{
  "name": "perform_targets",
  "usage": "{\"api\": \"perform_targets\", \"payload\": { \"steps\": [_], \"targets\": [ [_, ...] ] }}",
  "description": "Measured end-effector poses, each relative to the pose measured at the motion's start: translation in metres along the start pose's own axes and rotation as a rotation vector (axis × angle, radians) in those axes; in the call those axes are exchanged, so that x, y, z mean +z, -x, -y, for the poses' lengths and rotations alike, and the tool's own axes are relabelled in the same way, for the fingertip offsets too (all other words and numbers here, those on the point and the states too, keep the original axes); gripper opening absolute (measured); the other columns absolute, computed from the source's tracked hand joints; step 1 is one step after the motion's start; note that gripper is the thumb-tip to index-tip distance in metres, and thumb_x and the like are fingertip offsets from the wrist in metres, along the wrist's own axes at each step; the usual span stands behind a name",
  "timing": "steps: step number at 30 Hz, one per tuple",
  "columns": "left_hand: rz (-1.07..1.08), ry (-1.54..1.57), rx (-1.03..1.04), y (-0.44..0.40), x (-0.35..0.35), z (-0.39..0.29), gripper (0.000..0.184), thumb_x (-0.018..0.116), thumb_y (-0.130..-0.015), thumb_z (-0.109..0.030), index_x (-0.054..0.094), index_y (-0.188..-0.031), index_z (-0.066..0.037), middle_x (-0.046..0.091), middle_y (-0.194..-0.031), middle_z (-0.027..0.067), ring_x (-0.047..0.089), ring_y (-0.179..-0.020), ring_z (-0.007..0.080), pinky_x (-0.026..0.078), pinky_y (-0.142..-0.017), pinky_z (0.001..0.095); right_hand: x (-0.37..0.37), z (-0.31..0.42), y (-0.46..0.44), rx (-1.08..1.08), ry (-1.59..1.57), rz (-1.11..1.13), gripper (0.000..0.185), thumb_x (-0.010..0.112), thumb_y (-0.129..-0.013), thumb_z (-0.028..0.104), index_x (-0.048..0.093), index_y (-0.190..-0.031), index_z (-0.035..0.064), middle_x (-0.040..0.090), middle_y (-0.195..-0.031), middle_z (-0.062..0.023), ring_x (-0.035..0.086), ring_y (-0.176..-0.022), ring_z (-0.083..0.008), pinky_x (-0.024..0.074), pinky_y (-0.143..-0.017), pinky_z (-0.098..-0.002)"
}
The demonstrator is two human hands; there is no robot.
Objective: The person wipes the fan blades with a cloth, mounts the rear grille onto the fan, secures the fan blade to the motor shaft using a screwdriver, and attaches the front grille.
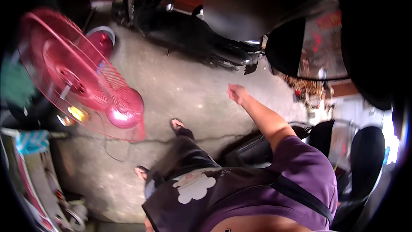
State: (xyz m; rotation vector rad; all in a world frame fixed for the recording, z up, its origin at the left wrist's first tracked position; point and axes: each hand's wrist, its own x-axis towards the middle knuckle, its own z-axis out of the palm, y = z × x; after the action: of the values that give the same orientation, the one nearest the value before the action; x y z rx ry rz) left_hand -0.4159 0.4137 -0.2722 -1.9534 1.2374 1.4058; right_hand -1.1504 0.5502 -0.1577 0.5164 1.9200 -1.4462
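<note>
My right hand (pixel 237 94) hangs at the end of my bare forearm over the concrete floor, below a parked black motorbike (pixel 189 34). Its fingers are loosely bent, slightly apart, and nothing shows in them. Only a sliver of my left hand (pixel 148 224) appears at the bottom edge, beside the dark apron (pixel 171 206); its fingers are hidden. A pink fan (pixel 128 103) with a wide wire cage stands at the left, apart from both hands.
Behind my right arm is a black seat-like shape (pixel 253 150). A rack or box (pixel 32 176) with a blue packet (pixel 32 141) stands at the lower left. A thin cord (pixel 107 148) lies on the floor near the fan. Dried sticks (pixel 300 87) lie at the right.
</note>
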Motion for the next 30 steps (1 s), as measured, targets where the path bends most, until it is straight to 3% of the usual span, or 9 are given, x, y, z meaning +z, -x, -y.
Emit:
{"api": "perform_targets", "payload": {
  "steps": [4, 8, 15, 16, 20, 22, 24, 27, 30],
  "targets": [
    [0.018, 0.108, -0.064, 0.021, 0.106, -0.033, 0.031, 0.064, -0.086, -0.018, 0.066, -0.11, 0.0, 0.07, -0.095, 0.0142, 0.066, -0.083, 0.0216, 0.053, -0.076, 0.0327, -0.021, 0.079, -0.168, 0.025, -0.088, 0.014, 0.013, 0.067, -0.09, 0.018, 0.062, -0.1, 0.01, 0.067, -0.092, -0.0058, 0.065, -0.081, -0.0217, 0.0515, -0.066, -0.0329],
    [0.019, 0.122, -0.081, 0.011, 0.171, -0.095, 0.03, 0.064, -0.086, -0.017, 0.065, -0.11, 0.0, 0.07, -0.095, 0.0136, 0.066, -0.081, 0.0208, 0.052, -0.074, 0.0323, -0.026, 0.156, -0.262, -0.052, -0.235, 0.013, 0.022, 0.067, -0.091, 0.023, 0.059, -0.105, 0.0086, 0.06, -0.101, -0.0083, 0.061, -0.094, -0.029, 0.0513, -0.075, -0.0397],
    [-0.001, 0.118, -0.044, -0.014, 0.217, -0.205, 0.029, 0.063, -0.087, -0.016, 0.065, -0.11, 0.0, 0.069, -0.094, 0.0126, 0.064, -0.079, 0.0194, 0.051, -0.072, 0.0316, -0.049, 0.222, -0.387, -0.166, -0.145, -0.297, 0.056, 0.073, -0.087, 0.028, 0.04, -0.129, 0.0103, 0.043, -0.12, -0.0167, 0.055, -0.099, -0.0367, 0.0533, -0.082, -0.051],
    [-0.01, 0.122, -0.043, -0.015, 0.22, -0.218, 0.029, 0.063, -0.087, -0.016, 0.065, -0.11, 0.0, 0.069, -0.094, 0.0124, 0.064, -0.078, 0.0191, 0.051, -0.071, 0.0314, -0.052, 0.228, -0.4, -0.11, -0.278, -0.315, 0.061, 0.075, -0.086, 0.026, 0.044, -0.136, 0.014, 0.042, -0.129, -0.0123, 0.045, -0.117, -0.0357, 0.0526, -0.087, -0.0505],
    [-0.042, 0.136, -0.065, -0.01, 0.228, -0.237, 0.028, 0.063, -0.087, -0.015, 0.064, -0.11, 0.0, 0.069, -0.093, 0.0119, 0.063, -0.077, 0.0183, 0.051, -0.07, 0.031, -0.097, 0.235, -0.484, -0.107, -0.504, -0.167, 0.045, 0.069, -0.09, 0.021, 0.046, -0.128, 0.0107, 0.05, -0.116, -0.0168, 0.055, -0.097, -0.034, 0.0536, -0.08, -0.0471],
    [-0.053, 0.125, -0.105, 0.001, 0.228, -0.223, 0.028, 0.063, -0.087, -0.015, 0.064, -0.111, 0.0, 0.068, -0.093, 0.0116, 0.062, -0.076, 0.0179, 0.051, -0.069, 0.0308, -0.09, 0.238, -0.47, -0.141, -0.541, -0.216, 0.025, 0.069, -0.091, 0.019, 0.055, -0.111, 0.0117, 0.061, -0.097, -0.0084, 0.057, -0.082, -0.0241, 0.0471, -0.066, -0.0343],
    [-0.07, 0.116, -0.159, 0.021, 0.225, -0.192, 0.027, 0.063, -0.088, -0.015, 0.064, -0.111, 0.0, 0.068, -0.093, 0.0113, 0.062, -0.075, 0.0175, 0.05, -0.068, 0.0306, -0.081, 0.245, -0.449, -0.151, -0.553, -0.213, 0.014, 0.067, -0.092, 0.017, 0.057, -0.1, 0.0108, 0.06, -0.086, -0.0024, 0.055, -0.074, -0.0169, 0.0415, -0.062, -0.0313],
    [-0.088, 0.104, -0.243, 0.061, 0.215, -0.133, 0.027, 0.062, -0.088, -0.014, 0.064, -0.111, 0.0, 0.068, -0.092, 0.0109, 0.061, -0.074, 0.0169, 0.05, -0.067, 0.0303, -0.08, 0.253, -0.436, -0.299, -0.367, -0.094, 0.011, 0.066, -0.093, 0.015, 0.057, -0.099, 0.0121, 0.06, -0.085, -0.0007, 0.052, -0.07, -0.0154, 0.0391, -0.061, -0.0311],
    [-0.099, 0.123, -0.291, 0.093, 0.205, -0.082, 0.026, 0.062, -0.088, -0.014, 0.064, -0.111, 0.0, 0.068, -0.092, 0.0104, 0.061, -0.073, 0.0163, 0.05, -0.066, 0.03, -0.066, 0.247, -0.394, -0.206, -0.444, -0.1, 0.009, 0.066, -0.093, 0.013, 0.057, -0.097, 0.0133, 0.059, -0.085, 0.0005, 0.053, -0.071, -0.0148, 0.0387, -0.06, -0.0311]
  ]
}}
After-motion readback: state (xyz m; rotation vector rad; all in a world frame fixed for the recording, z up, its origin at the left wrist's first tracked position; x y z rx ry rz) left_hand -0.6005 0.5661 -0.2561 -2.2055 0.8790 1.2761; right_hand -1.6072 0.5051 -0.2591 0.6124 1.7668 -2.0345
